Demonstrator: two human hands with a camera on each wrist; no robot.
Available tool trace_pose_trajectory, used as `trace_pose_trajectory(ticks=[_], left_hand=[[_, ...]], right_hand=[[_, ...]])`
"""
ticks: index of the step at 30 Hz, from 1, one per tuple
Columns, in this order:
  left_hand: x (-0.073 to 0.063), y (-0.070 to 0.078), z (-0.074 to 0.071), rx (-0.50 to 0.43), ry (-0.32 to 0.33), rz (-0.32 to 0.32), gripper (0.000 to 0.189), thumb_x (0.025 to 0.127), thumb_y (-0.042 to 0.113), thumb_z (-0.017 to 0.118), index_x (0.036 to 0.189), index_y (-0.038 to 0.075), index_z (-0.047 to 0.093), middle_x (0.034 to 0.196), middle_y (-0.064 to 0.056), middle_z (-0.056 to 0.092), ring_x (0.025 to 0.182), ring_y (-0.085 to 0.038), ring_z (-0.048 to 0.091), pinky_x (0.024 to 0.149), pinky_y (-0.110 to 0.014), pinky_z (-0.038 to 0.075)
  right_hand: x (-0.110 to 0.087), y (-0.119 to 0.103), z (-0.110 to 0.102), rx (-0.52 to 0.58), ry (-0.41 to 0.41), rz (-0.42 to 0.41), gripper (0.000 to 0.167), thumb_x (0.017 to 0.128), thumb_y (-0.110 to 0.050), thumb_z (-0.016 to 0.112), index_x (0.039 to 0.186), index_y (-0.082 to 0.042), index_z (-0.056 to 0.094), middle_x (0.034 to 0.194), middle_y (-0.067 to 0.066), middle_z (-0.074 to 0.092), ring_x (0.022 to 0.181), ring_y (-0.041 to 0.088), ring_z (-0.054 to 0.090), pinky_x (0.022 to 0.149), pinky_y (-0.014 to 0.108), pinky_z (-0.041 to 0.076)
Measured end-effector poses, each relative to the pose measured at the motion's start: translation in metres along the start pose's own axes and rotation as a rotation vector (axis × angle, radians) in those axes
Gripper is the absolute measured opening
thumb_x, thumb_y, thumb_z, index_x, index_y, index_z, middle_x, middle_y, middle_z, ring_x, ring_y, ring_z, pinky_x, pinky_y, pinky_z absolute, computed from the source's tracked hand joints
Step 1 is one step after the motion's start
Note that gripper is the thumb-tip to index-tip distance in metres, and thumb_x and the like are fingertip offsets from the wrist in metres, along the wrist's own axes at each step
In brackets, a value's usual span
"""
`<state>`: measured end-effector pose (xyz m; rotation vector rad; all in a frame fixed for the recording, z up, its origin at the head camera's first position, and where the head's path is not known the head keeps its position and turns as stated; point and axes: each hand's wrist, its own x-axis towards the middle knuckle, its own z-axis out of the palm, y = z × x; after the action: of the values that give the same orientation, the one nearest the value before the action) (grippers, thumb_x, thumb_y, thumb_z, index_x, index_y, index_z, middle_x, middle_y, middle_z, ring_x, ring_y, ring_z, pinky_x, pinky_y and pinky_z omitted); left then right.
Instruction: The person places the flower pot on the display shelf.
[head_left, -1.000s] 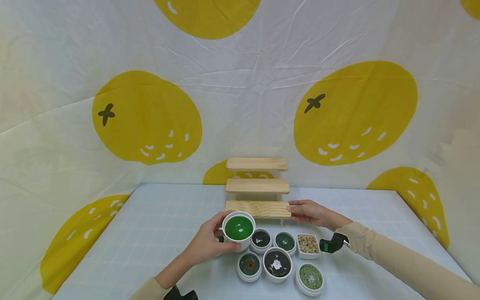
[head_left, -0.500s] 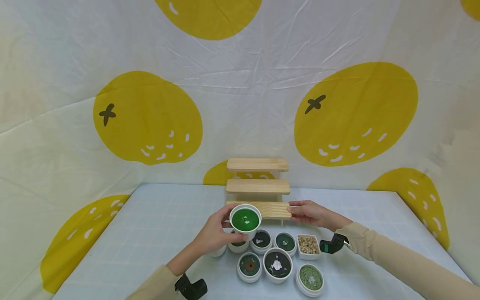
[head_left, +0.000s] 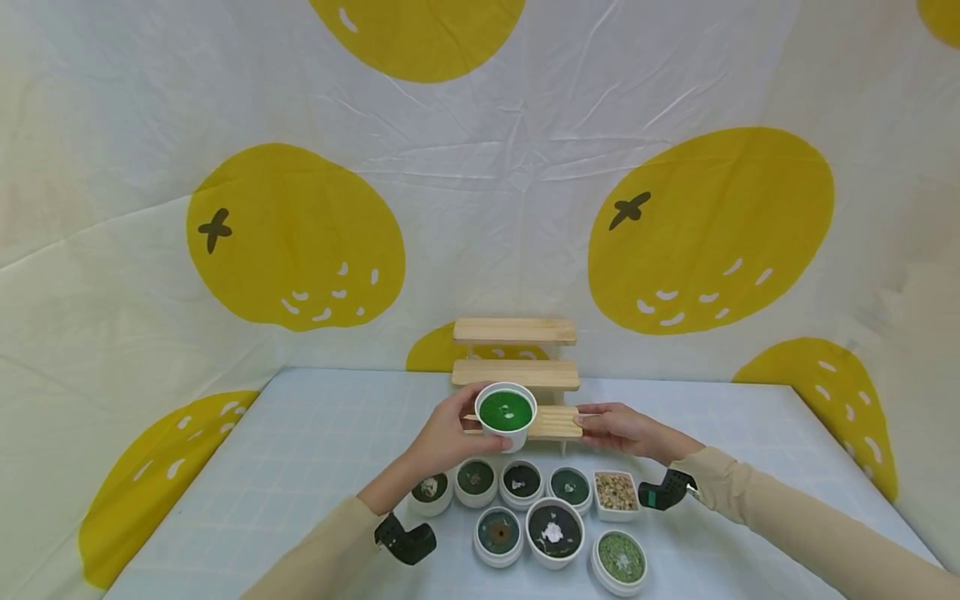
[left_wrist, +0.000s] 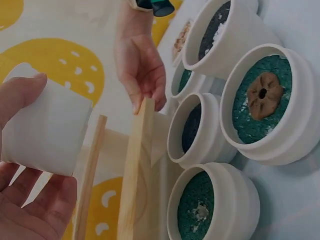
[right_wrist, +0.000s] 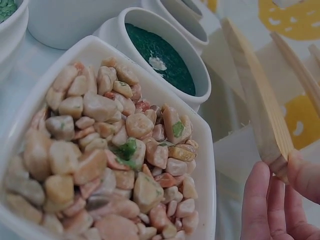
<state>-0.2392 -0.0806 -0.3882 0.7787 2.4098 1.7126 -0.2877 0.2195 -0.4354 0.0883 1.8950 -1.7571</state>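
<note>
My left hand point(head_left: 446, 437) grips a white cup point(left_wrist: 47, 127) by its side, fingers and thumb around it. In the head view a bright green surface point(head_left: 506, 410) fills the cup's top. The cup overlaps the lowest step of a three-tier wooden stand point(head_left: 515, 374) there. My right hand point(head_left: 618, 429) pinches the right end of that lowest wooden step point(right_wrist: 262, 100) between thumb and fingers. Just in front of the stand sit several white pots, among them one with a dark green top point(head_left: 570, 485) and a square one of pebbles point(right_wrist: 120, 155).
Nearer the front stand a pot with a brown flower-like piece point(left_wrist: 265, 96), a larger pot with a white patch on black point(head_left: 555, 533) and a speckled green pot point(head_left: 621, 558). A white cloth with yellow fruit prints point(head_left: 480, 250) hangs behind the table point(head_left: 315, 442).
My left hand has carried the green-topped cup up and to the right, over the lowest step, uncovering two pots at the left. The right hand has stayed on the step's end.
</note>
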Motion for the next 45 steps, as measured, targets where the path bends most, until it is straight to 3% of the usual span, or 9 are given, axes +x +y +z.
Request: trace_pose_trajectory(ticks=[7,12,29,45], left_hand=[[0.019,0.004,0.004,-0.032,0.004,0.057,0.068,0.073,0.010,0.082,0.133,0.009,0.050,0.122,-0.013,0.060,0.097,-0.019,0.064,0.088,-0.032,0.056],[0.034,0.005,0.008,-0.055,0.024,0.048,0.067,0.072,0.008,0.082,0.131,0.007,0.051,0.121,-0.012,0.061,0.098,-0.021,0.065,0.088,-0.031,0.056],[0.077,0.010,0.012,0.037,0.102,0.046,0.071,0.070,0.015,0.084,0.133,0.008,0.051,0.117,-0.010,0.062,0.095,-0.021,0.062,0.087,-0.032,0.056],[0.108,0.019,0.010,0.098,0.091,0.048,0.069,0.076,0.023,0.082,0.135,0.015,0.048,0.124,-0.003,0.057,0.103,-0.020,0.058,0.094,-0.032,0.052]], right_hand=[[-0.001,0.003,0.000,0.009,0.012,0.014,0.059,0.098,-0.012,0.053,0.146,0.008,0.025,0.094,0.002,0.068,0.081,0.007,0.065,0.075,0.021,0.057],[-0.002,0.002,-0.001,0.001,-0.016,0.004,0.060,0.098,-0.013,0.052,0.146,0.009,0.024,0.096,0.002,0.067,0.082,0.006,0.065,0.076,0.021,0.057],[-0.001,0.000,-0.003,-0.015,-0.022,0.005,0.059,0.099,-0.014,0.052,0.146,0.008,0.026,0.100,0.004,0.067,0.083,0.007,0.063,0.076,0.021,0.057],[0.001,0.000,-0.001,-0.016,-0.005,0.006,0.059,0.098,-0.014,0.052,0.146,0.008,0.025,0.097,0.004,0.067,0.080,0.006,0.064,0.072,0.019,0.057]])
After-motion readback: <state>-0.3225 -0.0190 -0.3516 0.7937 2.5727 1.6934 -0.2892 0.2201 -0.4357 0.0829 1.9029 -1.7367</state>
